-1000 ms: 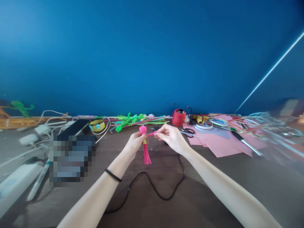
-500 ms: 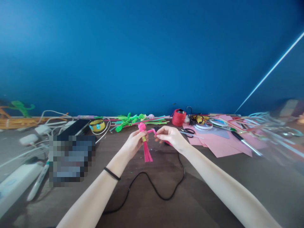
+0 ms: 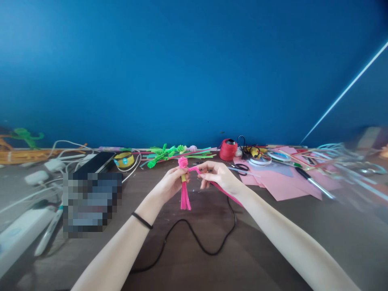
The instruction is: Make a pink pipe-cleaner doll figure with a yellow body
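Left hand (image 3: 172, 184): I am pinching the figure (image 3: 183, 162) narrowly between thumb and fingers, just below its round top.
Right hand (image 3: 216, 176): I am holding the strand (image 3: 193, 169) at its bend, thumb close to forefinger, just right of the figure; my other fingers are curling below.
Figure: it is standing upright between my hands, its yellow band (image 3: 183, 178) showing below my thumb, its pink tail (image 3: 185, 200) hanging down.
Strand: it is running from the figure's right side to my fingers; a pink length (image 3: 224, 192) is slanting past my right wrist, and I cannot tell how the two are joining.
Cable (image 3: 212, 254): it is looping over the table (image 3: 188, 268), nearer me than the figure.
Stems (image 3: 165, 154): they are lying green and tangled beyond the figure.
Spool (image 3: 228, 150): it is standing red, beyond and right of the figure.
Paper (image 3: 280, 184): pink sheets are spreading well right of the figure.
Phone (image 3: 94, 165): it is lying well left of the figure.
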Demonstrator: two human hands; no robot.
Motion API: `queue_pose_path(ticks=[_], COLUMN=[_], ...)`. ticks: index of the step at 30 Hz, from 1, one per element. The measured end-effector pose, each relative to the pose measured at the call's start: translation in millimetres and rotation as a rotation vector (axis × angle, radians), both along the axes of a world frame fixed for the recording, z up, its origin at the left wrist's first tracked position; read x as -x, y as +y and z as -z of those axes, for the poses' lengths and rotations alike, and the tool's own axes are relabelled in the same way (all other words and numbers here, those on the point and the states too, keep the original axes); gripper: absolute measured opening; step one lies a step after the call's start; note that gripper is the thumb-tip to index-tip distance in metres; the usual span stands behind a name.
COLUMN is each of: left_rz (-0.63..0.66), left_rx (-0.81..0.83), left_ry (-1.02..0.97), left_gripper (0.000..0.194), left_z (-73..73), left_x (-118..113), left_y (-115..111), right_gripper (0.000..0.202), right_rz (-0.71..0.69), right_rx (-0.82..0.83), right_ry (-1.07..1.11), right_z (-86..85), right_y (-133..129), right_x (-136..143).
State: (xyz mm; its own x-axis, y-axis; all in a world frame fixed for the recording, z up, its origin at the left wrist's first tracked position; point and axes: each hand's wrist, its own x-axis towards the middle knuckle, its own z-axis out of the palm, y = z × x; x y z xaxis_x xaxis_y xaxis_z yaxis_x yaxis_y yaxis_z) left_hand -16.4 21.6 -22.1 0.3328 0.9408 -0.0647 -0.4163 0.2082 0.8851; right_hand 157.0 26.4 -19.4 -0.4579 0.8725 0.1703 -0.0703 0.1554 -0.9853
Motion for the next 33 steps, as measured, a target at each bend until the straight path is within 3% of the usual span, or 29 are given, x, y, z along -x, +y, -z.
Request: queue_pose_path(ticks=[4,9,12,15,19,24,27,30,33], left_rz=[0.074,0.214,0.288,0.345,0.369,0.266,0.178,0.136,0.034], left_rx=[0.036,0.022,-0.019,-0.105,-0.188,-0.247,-0.288,-0.313,-0.350], left_ry=[0.010,0.181,0.344,0.495,0.664,0.778,0.809,0.838,0.932], left_gripper=[0.012,0.012,0.010,0.010,0.012,0.012,0.013,0.012,0.009], left_z=[1.4,0.0,-6.1,-13.2,-17.1,-9.6,-3.5,-0.4,-0.4], left_x=[0,7,10,11,6,2,3,2,-3], left_y=[0,-1,-4,-7,-9,-7,-5,-4,-6], right_gripper=[0.012,0.006,0.009,0.019,0.021,0.018,0.019,0.016,0.012], right_rz=[0.019,-0.027,-0.112,-0.206,-0.129,0.009,0.057,0.097,0.147], right_rx=[-0.022,-0.105,-0.190,-0.152,-0.226,-0.498,-0.563,-0.521,-0.367], right_ry=[-0.017,-0.068,-0.219,-0.395,-0.615,-0.812,-0.843,-0.846,-0.811], right_z=[0.5,0.5,-2.8,-4.8,-2.6,-4.6,-8.2,-8.5,-4.9], right_y=[-1,2,2,0,0,-2,-6,-7,-7], right_x=[0,-5,-10,-13,-13,-10,-8,-8,-8])
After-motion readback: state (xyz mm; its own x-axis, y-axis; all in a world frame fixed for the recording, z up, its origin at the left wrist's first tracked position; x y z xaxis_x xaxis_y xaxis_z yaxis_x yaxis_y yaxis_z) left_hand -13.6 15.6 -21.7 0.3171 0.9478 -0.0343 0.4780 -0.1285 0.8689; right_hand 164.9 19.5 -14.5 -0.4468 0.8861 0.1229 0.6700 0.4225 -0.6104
